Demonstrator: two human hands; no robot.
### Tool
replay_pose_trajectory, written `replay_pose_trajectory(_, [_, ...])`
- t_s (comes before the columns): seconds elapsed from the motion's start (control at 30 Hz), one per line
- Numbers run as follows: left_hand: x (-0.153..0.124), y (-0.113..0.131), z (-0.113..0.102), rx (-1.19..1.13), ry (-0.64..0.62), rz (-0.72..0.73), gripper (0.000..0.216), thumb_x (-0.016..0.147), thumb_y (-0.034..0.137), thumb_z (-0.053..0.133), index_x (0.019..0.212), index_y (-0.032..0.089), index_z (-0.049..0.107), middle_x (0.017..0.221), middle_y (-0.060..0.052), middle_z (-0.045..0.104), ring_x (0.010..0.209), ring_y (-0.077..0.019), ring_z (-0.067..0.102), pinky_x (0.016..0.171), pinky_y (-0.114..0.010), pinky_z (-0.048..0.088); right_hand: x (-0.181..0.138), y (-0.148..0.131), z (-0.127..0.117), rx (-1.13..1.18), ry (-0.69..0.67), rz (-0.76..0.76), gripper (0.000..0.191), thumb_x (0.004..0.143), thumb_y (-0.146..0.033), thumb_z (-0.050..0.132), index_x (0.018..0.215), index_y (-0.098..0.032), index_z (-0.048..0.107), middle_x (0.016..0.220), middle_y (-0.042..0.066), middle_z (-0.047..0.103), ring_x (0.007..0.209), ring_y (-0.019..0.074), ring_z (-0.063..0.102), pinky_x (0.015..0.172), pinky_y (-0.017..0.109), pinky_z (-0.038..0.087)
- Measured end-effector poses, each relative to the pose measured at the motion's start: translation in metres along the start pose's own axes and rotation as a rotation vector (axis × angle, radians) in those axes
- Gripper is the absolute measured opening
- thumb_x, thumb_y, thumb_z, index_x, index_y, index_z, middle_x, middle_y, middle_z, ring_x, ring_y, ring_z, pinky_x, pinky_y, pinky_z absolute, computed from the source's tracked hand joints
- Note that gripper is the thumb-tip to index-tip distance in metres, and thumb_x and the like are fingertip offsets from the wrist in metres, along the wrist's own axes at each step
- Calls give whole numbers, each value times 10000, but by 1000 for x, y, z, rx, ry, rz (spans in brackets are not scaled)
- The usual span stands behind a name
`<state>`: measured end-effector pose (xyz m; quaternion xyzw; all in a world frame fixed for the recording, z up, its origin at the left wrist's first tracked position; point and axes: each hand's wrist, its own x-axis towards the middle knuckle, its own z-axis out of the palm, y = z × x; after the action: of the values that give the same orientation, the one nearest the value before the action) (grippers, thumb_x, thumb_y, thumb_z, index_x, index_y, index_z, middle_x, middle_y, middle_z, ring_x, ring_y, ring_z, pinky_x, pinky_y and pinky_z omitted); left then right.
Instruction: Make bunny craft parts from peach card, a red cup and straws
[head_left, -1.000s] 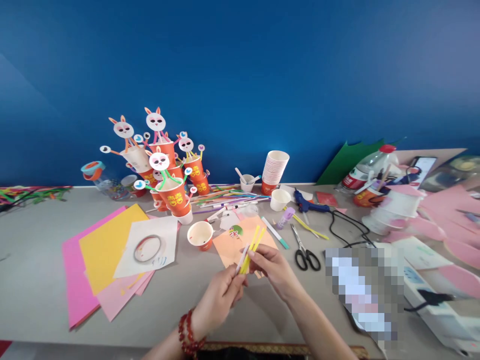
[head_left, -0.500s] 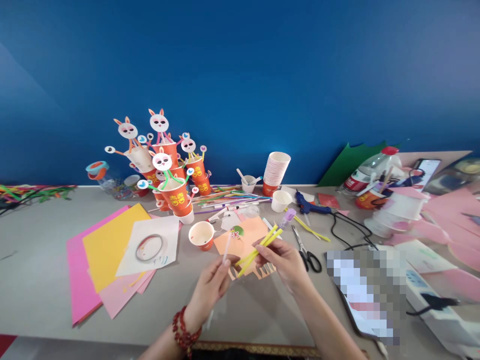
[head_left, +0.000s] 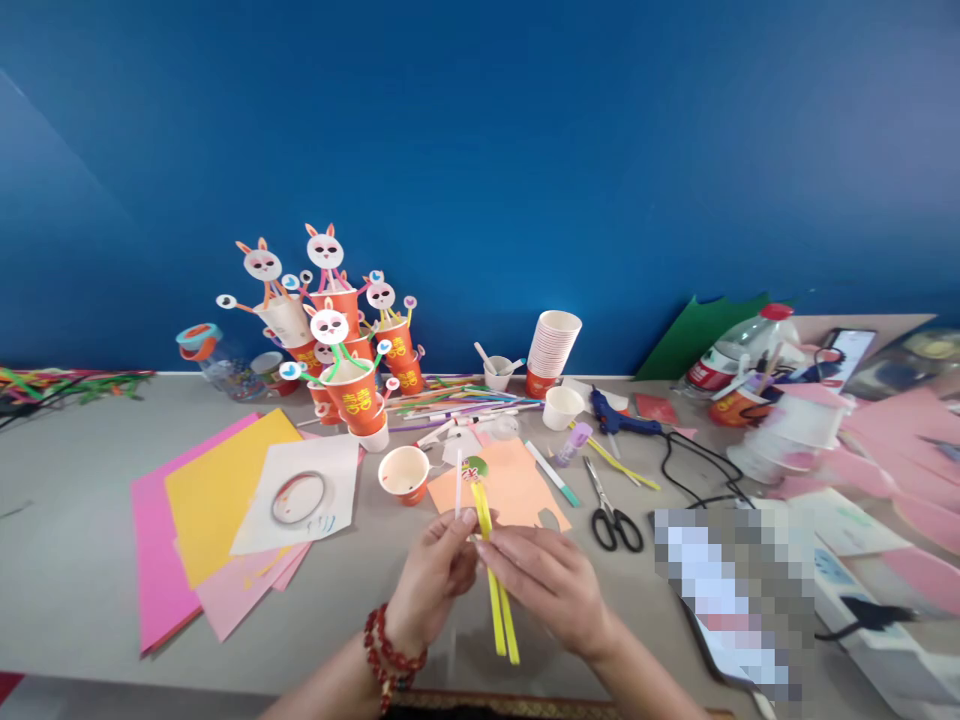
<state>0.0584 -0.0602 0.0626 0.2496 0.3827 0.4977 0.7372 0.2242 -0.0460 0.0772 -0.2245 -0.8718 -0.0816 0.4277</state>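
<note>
My left hand (head_left: 435,575) is closed, pinching a thin whitish straw (head_left: 459,475) that stands upright above the thumb. Yellow pipe cleaners (head_left: 496,610) run lengthwise beside the straw, their two lower ends hanging below my hands. My right hand (head_left: 547,580) grips them with its fingertips close to my left thumb; the exact hold is partly hidden. Beyond my hands lies a cut sheet of orange paper (head_left: 517,485) with a round green sticker (head_left: 477,465). A paper cup (head_left: 405,470) stands left of it, and black-handled scissors (head_left: 613,522) lie to the right.
Rabbit-faced paper cups (head_left: 352,385) stand stacked at back left, near coloured paper (head_left: 161,560) and a tape roll (head_left: 298,497). A blue glue gun (head_left: 622,415), a cup stack (head_left: 553,345), a purple glue stick (head_left: 573,443) and a phone (head_left: 720,600) sit farther right.
The yellow pipe cleaners have turned from slanting to nearly upright and come alongside the straw. My right hand has moved left and down, against my left hand.
</note>
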Motion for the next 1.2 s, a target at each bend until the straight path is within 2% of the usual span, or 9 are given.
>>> replay_pose_trajectory(0.23, [5, 5, 3, -17, -8, -42, 359, 758, 455, 753, 855, 110, 748, 396, 111, 328, 362, -8, 138, 400, -193, 110, -5, 5, -2, -41, -87, -153, 239, 972, -132, 501, 1072, -137, 718, 940, 40, 773, 892, 152, 687, 805, 263, 572])
replay_pose_trajectory(0.4, [7, 4, 5, 31, 70, -32, 360, 701, 452, 795, 827, 118, 750, 544, 39, 545, 382, 1, 236, 406, -182, 145, -17, 0, 14, -45, -71, -100, 236, 967, -152, 501, 1058, -168, 718, 918, 39, 769, 877, 153, 683, 791, 263, 575])
replay_pose_trajectory(0.5, [8, 4, 1, 87, 90, -12, 378, 692, 472, 797, 784, 109, 745, 500, 49, 494, 404, -13, 249, 421, -186, 146, -30, -3, 17, -50, -96, -41, 266, 949, -132, 507, 1122, -213, 692, 956, 25, 770, 923, 167, 694, 809, 274, 577])
replay_pose_trajectory(0.6, [7, 9, -8, 183, 98, 5, 413, 702, 509, 778, 755, 101, 742, 422, 76, 399, 403, -16, 184, 437, -198, 120, -49, 8, 5, -85, -107, 176, 309, 940, -129, 457, 1131, -252, 667, 1004, 26, 764, 920, 186, 710, 821, 302, 574])
replay_pose_trajectory(0.7, [5, 15, -17, 308, 91, -13, 418, 712, 512, 767, 815, 107, 750, 563, -1, 600, 419, -12, 205, 449, -209, 116, -71, 34, -21, -228, -107, 545, 223, 956, -206, 457, 1020, -176, 669, 922, 103, 746, 765, 225, 718, 643, 316, 550])
replay_pose_trajectory(0.77, [5, 18, -21, 375, 58, -36, 407, 732, 502, 753, 848, 112, 751, 692, -55, 690, 420, -12, 223, 449, -217, 114, -81, 51, -38, -422, -333, 861, 248, 964, -330, 459, 907, -196, 660, 851, 76, 729, 661, 222, 698, 524, 298, 469])
replay_pose_trajectory(0.83, [7, 18, -22, 424, 19, -51, 405, 743, 502, 740, 837, 108, 752, 722, -74, 713, 414, -13, 228, 446, -222, 115, -86, 63, -49, -512, -594, 1023, 280, 949, -414, 478, 843, -209, 635, 817, 66, 716, 647, 234, 690, 471, 283, 383])
replay_pose_trajectory(1.0, [7, 19, -16, 431, -16, -70, 378, 726, 490, 759, 766, 115, 749, 689, -76, 720, 477, -58, 419, 468, -205, 241, -82, 77, -52, -519, -887, 1188, 205, 923, -387, 491, 891, -208, 587, 833, 89, 727, 703, 271, 704, 488, 279, 313])
replay_pose_trajectory(1.2, [2, 30, -15, 398, -58, -80, 337, 718, 464, 769, 743, 129, 747, 671, -67, 716, 624, -136, 593, 533, -209, 351, -91, 95, -61, -365, -815, 1310, 239, 859, -412, 517, 759, -222, 624, 777, 83, 735, 754, 264, 696, 588, 296, 400])
